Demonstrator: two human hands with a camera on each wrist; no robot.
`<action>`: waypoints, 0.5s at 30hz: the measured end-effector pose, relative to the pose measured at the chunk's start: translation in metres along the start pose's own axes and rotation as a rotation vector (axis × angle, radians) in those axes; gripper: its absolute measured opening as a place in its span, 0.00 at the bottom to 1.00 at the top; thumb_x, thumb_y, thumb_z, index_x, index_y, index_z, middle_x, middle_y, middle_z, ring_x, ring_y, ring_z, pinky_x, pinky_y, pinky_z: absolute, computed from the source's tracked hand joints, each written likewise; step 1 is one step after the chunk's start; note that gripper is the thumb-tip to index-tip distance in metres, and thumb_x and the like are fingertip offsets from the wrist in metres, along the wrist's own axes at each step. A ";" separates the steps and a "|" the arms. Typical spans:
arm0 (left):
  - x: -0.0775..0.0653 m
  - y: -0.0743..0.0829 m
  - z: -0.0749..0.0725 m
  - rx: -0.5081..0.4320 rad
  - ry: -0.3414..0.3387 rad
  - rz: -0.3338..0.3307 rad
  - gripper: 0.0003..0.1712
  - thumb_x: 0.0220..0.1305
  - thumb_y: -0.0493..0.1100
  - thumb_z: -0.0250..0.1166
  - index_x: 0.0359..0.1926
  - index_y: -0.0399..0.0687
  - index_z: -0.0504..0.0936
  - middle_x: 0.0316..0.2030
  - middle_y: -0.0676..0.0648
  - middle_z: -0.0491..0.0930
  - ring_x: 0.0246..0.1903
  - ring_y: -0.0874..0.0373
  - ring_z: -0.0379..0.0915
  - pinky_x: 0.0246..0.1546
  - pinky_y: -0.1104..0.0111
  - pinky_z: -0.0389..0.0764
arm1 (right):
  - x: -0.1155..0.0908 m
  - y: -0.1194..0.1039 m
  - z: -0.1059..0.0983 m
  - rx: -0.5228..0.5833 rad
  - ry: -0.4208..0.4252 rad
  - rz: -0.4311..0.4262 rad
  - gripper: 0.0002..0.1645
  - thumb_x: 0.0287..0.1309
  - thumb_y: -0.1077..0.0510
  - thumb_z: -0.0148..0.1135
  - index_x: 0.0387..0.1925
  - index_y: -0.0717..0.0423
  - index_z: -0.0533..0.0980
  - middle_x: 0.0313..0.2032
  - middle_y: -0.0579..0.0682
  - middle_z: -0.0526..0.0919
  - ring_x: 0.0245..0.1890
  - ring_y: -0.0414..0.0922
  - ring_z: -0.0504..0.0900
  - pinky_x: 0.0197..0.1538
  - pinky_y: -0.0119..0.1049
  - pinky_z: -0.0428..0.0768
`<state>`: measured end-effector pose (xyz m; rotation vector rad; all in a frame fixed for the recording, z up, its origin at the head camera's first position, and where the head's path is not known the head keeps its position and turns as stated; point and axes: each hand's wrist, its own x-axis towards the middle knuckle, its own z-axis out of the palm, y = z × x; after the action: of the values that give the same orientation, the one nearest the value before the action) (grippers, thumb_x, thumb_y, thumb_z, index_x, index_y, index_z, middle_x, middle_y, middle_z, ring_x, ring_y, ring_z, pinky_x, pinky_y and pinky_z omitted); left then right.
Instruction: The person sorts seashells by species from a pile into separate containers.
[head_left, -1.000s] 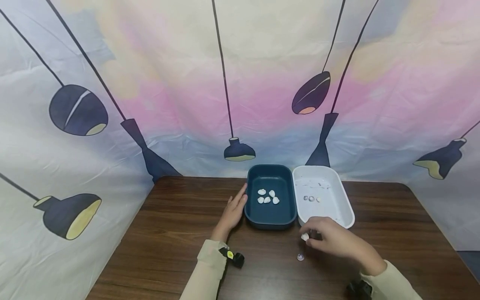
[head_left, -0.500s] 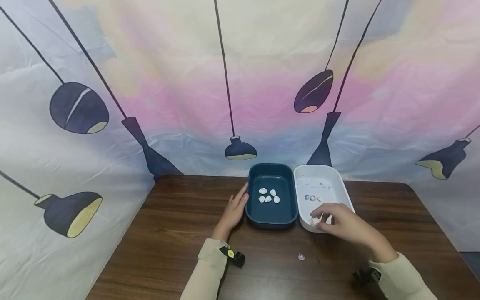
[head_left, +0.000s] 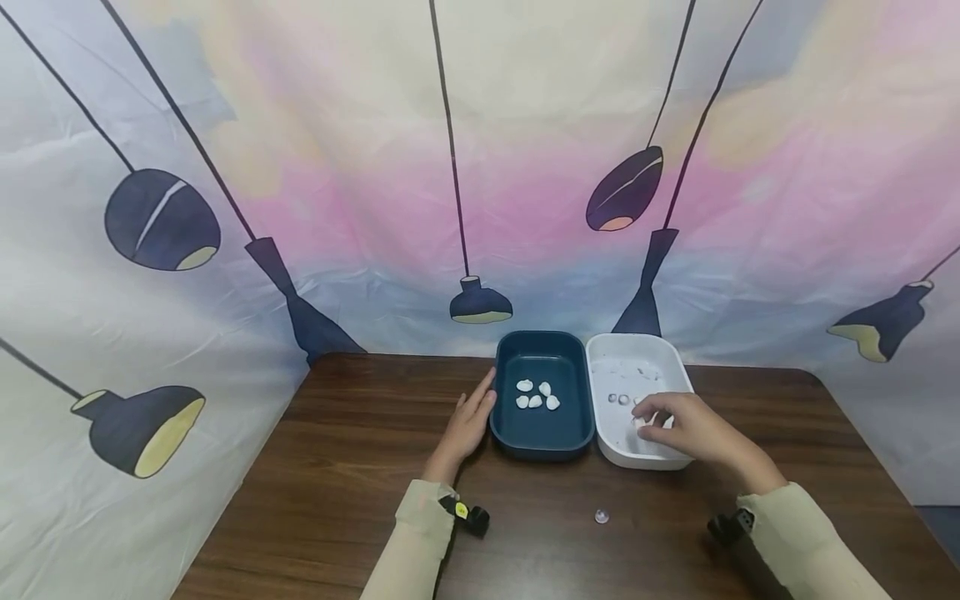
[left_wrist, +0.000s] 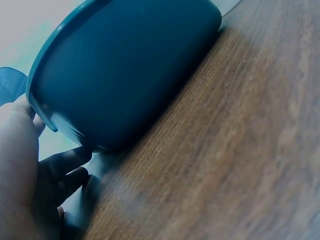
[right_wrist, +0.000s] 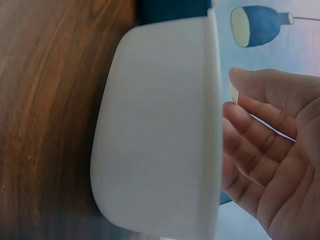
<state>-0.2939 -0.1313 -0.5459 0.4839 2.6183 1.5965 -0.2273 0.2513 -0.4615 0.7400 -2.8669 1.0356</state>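
Note:
In the head view my left hand (head_left: 467, 425) lies with straight fingers along the left side of a dark teal tray (head_left: 543, 442). Several small white shells (head_left: 544, 388) lie in that tray. Over the white tray (head_left: 645, 460) to its right, my right hand (head_left: 693, 429) pinches a small white shell (right_wrist: 234, 93) between thumb and forefinger, as the right wrist view shows. Small shiny round pieces (head_left: 623, 400) lie in a row in the white tray, partly hidden by the hand. The left wrist view has my left hand (left_wrist: 22, 165) touching the teal tray's wall.
A clear, shiny round piece (head_left: 602, 517) lies on the brown wooden table (head_left: 337, 467), in front of the white tray. The two trays stand side by side near the table's back edge. Behind them hangs a cloth (head_left: 360, 167) printed with lamps.
My right hand has carried the white shell from above the table in front of the white tray, up and over its rim to above the inside. The left hand stays at the teal tray.

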 end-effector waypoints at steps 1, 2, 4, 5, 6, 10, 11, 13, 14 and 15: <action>0.000 0.000 0.000 0.001 -0.001 0.002 0.36 0.86 0.62 0.40 0.85 0.57 0.55 0.82 0.49 0.57 0.79 0.41 0.53 0.80 0.41 0.34 | 0.002 0.002 0.001 -0.007 -0.001 0.005 0.13 0.59 0.62 0.78 0.45 0.61 0.87 0.40 0.46 0.89 0.35 0.37 0.81 0.38 0.34 0.82; 0.000 0.000 0.000 0.002 0.000 0.002 0.36 0.86 0.62 0.40 0.85 0.57 0.55 0.82 0.49 0.57 0.79 0.41 0.53 0.80 0.41 0.33 | 0.004 0.004 0.001 -0.010 -0.003 0.011 0.13 0.59 0.62 0.78 0.45 0.61 0.87 0.40 0.47 0.89 0.36 0.38 0.81 0.39 0.35 0.83; 0.000 0.000 0.000 0.000 0.002 0.002 0.35 0.86 0.62 0.41 0.85 0.57 0.55 0.82 0.49 0.57 0.79 0.41 0.54 0.80 0.41 0.33 | 0.008 0.007 0.003 -0.024 -0.007 0.015 0.13 0.59 0.62 0.77 0.45 0.61 0.87 0.41 0.48 0.89 0.36 0.39 0.82 0.40 0.36 0.84; 0.001 0.000 0.000 0.000 0.003 0.003 0.35 0.86 0.62 0.41 0.85 0.57 0.55 0.82 0.49 0.57 0.79 0.41 0.54 0.80 0.41 0.33 | 0.010 0.008 0.005 -0.030 -0.009 0.015 0.13 0.59 0.62 0.77 0.45 0.61 0.87 0.41 0.49 0.89 0.37 0.40 0.82 0.41 0.37 0.84; 0.001 0.000 0.000 0.002 0.005 0.002 0.35 0.86 0.62 0.41 0.85 0.57 0.55 0.82 0.49 0.57 0.79 0.41 0.54 0.80 0.41 0.33 | 0.013 0.010 0.006 -0.033 -0.011 0.022 0.13 0.59 0.63 0.77 0.45 0.61 0.87 0.41 0.49 0.89 0.37 0.41 0.82 0.42 0.37 0.84; 0.001 -0.001 -0.001 0.005 0.009 -0.001 0.35 0.86 0.62 0.41 0.85 0.57 0.55 0.81 0.49 0.57 0.79 0.41 0.54 0.80 0.41 0.34 | 0.024 0.016 0.015 -0.050 -0.008 0.066 0.12 0.59 0.63 0.76 0.45 0.62 0.87 0.38 0.48 0.88 0.36 0.41 0.81 0.40 0.37 0.82; 0.001 -0.001 0.000 0.004 0.009 -0.003 0.35 0.86 0.63 0.41 0.85 0.58 0.55 0.81 0.50 0.57 0.79 0.42 0.54 0.80 0.41 0.34 | 0.027 0.018 0.017 -0.054 0.000 0.068 0.12 0.59 0.63 0.76 0.44 0.62 0.87 0.37 0.47 0.87 0.35 0.41 0.80 0.39 0.37 0.81; 0.000 0.000 0.000 0.004 0.007 -0.004 0.35 0.86 0.63 0.41 0.85 0.59 0.55 0.81 0.50 0.57 0.79 0.42 0.54 0.80 0.42 0.34 | 0.030 0.020 0.021 -0.065 0.017 0.076 0.12 0.58 0.63 0.76 0.44 0.63 0.87 0.35 0.46 0.85 0.34 0.41 0.79 0.38 0.37 0.80; 0.000 0.000 0.000 0.002 0.006 -0.002 0.35 0.86 0.63 0.41 0.85 0.58 0.55 0.81 0.50 0.57 0.79 0.42 0.54 0.80 0.41 0.34 | 0.032 0.021 0.023 -0.071 0.028 0.071 0.12 0.57 0.64 0.76 0.43 0.63 0.87 0.33 0.45 0.84 0.33 0.41 0.78 0.37 0.38 0.80; 0.000 0.000 0.000 0.001 0.005 -0.003 0.35 0.86 0.63 0.41 0.85 0.59 0.55 0.81 0.50 0.58 0.79 0.42 0.54 0.80 0.42 0.34 | 0.033 0.023 0.024 -0.077 0.039 0.062 0.11 0.56 0.65 0.76 0.42 0.63 0.87 0.32 0.45 0.84 0.33 0.41 0.78 0.37 0.38 0.79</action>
<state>-0.2939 -0.1312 -0.5461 0.4768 2.6230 1.5974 -0.2628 0.2376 -0.4888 0.6221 -2.8950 0.9282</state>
